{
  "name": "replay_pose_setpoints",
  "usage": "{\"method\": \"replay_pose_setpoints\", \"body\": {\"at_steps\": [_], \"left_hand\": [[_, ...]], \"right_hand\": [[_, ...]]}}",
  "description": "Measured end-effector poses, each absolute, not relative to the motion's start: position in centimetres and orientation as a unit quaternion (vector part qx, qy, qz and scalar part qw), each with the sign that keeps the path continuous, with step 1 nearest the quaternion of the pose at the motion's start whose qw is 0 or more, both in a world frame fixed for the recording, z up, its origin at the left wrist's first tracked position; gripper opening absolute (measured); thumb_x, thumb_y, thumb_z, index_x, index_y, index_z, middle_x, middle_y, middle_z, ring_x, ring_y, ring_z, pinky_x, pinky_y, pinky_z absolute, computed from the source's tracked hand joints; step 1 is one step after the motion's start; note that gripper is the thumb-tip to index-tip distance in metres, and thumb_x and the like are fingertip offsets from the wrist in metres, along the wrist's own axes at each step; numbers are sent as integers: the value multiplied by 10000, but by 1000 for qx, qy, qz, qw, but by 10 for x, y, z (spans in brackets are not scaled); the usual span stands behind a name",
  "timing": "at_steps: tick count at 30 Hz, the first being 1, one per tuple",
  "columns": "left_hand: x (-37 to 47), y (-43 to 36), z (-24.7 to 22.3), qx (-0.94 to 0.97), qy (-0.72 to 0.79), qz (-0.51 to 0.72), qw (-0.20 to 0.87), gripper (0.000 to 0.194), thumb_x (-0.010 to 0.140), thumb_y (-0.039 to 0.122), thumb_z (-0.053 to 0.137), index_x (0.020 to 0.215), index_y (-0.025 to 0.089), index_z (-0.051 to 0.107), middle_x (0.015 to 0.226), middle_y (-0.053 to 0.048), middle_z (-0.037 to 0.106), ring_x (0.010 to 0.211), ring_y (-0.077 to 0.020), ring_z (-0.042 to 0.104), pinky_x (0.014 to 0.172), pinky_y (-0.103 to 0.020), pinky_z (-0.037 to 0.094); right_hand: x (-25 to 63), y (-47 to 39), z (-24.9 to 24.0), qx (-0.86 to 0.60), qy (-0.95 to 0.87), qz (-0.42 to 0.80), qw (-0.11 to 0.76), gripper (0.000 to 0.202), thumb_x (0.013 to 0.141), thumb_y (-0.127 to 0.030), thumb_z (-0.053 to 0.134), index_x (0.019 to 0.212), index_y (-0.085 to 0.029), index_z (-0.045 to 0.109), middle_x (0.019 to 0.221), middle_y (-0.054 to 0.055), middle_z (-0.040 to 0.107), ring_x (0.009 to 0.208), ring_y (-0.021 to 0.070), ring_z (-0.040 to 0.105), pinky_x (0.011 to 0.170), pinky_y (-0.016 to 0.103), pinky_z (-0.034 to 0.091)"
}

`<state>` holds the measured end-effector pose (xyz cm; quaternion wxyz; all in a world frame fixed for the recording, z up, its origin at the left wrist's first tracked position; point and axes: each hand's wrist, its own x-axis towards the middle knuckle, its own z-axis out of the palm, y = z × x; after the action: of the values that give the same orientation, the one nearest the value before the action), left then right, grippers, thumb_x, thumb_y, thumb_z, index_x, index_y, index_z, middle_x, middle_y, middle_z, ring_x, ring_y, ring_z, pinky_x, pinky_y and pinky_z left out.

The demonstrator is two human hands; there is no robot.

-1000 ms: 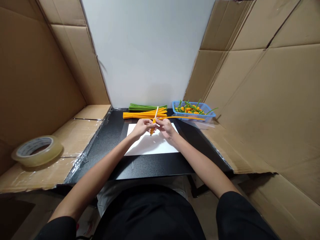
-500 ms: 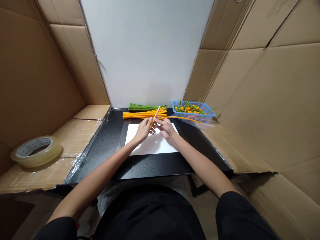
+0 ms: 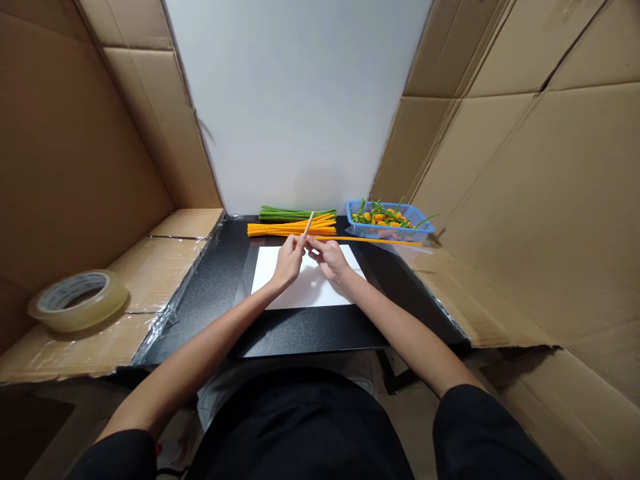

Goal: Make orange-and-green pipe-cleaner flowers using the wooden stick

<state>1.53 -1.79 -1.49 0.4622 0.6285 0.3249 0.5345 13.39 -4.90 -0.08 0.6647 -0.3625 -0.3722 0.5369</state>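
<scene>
Leftmost, a roll of tape (image 3: 85, 320) lies on cardboard (image 3: 137, 263). At the far middle sit an orange bundle (image 3: 280, 230) and a green bundle (image 3: 290, 214). Nearer, over white paper (image 3: 310, 287), the left hand (image 3: 289, 262) grips a thin, tilted stick (image 3: 309, 224); just beside it, the right hand (image 3: 331, 258) pinches an orange strand (image 3: 370, 240) reaching right, nearer than a blue basket (image 3: 423, 230).

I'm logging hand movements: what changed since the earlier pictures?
The left hand has turned, hiding the orange coil seen earlier on the pale stick. The orange strand now reaches farther right past the right hand. Nothing was visibly released. Orange bundle, green bundle, basket and tape roll stayed put.
</scene>
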Motion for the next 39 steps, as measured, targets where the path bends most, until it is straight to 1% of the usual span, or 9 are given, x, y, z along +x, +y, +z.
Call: {"method": "replay_pose_setpoints", "body": {"at_steps": [5,9,14,19,24,27,30,33,39], "left_hand": [[13,-20,-15,670,318,536,404,384,956,494,495,717,197,459,652,19,492,604,-123,456,548,-226,343],[13,-22,-14,649,306,547,432,406,940,514,498,693,194,467,628,18,469,575,-117,425,521,-227,320],[16,-28,-5,585,254,542,547,435,852,549,598,654,181,477,550,44,383,469,-77,293,437,-212,225],[15,-33,6,515,250,494,654,425,811,505,668,640,173,465,488,83,308,387,-32,181,390,-182,114],[9,-34,19,475,200,383,767,324,863,399,647,699,156,508,481,80,347,359,-19,191,373,-152,129],[6,-32,25,459,183,334,802,321,899,389,597,701,149,518,468,70,369,350,-22,194,363,-149,145],[5,-29,26,445,198,349,801,342,912,398,574,688,145,521,457,71,357,345,-21,186,363,-147,148],[8,-28,22,455,216,395,769,332,888,399,606,692,139,543,480,62,390,348,-15,193,367,-152,127],[12,-31,16,496,238,433,714,336,793,420,708,694,138,555,521,38,445,370,-16,236,381,-173,98]], "right_hand": [[132,-49,-2,-359,-371,539,666,309,539,-368,900,721,-206,712,735,-17,678,716,120,534,668,268,358],[131,-48,-3,-343,-372,554,661,324,518,-362,912,709,-202,704,726,-20,659,697,112,514,657,260,367],[133,-46,-3,-318,-385,564,658,347,502,-370,925,706,-206,697,730,-22,649,714,118,531,677,266,392],[136,-43,-2,-293,-413,560,655,325,548,-353,918,701,-201,676,709,-41,624,679,96,526,659,247,398],[146,-40,-2,-325,-396,568,645,365,499,-328,939,691,-189,662,649,-49,597,626,78,499,565,208,354],[151,-40,-1,-327,-393,573,640,358,506,-319,938,678,-187,653,636,-43,590,626,85,495,546,209,348],[151,-43,0,-315,-385,591,635,343,550,-367,919,704,-193,666,654,-40,595,649,92,518,562,211,366],[147,-45,1,-293,-390,608,627,323,592,-399,898,727,-208,676,673,-45,603,666,102,553,603,227,391],[142,-46,1,-334,-429,550,633,366,556,-455,902,691,-204,671,633,-51,591,580,104,555,615,266,393]]}}
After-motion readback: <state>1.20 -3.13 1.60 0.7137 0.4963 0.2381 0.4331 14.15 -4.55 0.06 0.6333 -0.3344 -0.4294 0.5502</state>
